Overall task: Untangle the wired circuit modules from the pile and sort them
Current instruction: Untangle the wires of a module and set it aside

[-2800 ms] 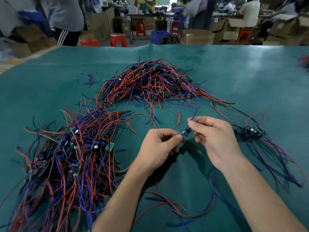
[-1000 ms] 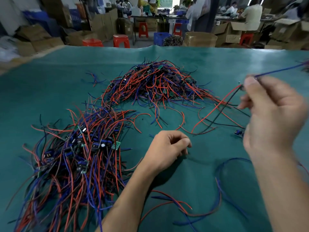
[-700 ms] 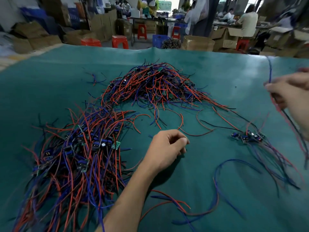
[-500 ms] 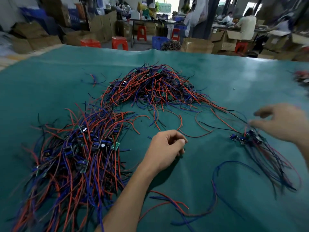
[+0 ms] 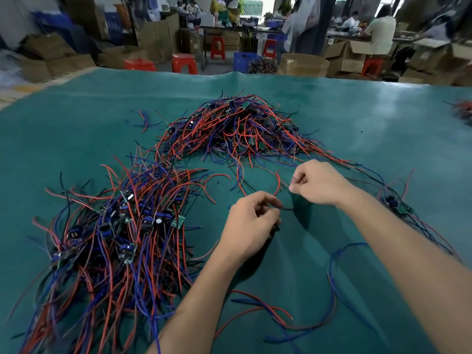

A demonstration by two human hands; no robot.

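Two wire piles flank both hands.

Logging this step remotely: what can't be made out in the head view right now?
- Left hand: what its curled fingers pinch is hidden.
- Right hand: which wire it holds is too thin to tell.
- Wire bundle at the right edge: blurred, cut off.
- Sorted modules: partly behind the right forearm.

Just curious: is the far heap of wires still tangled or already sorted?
Tangled: the far heap is a mound of red and blue wires crossing every way.
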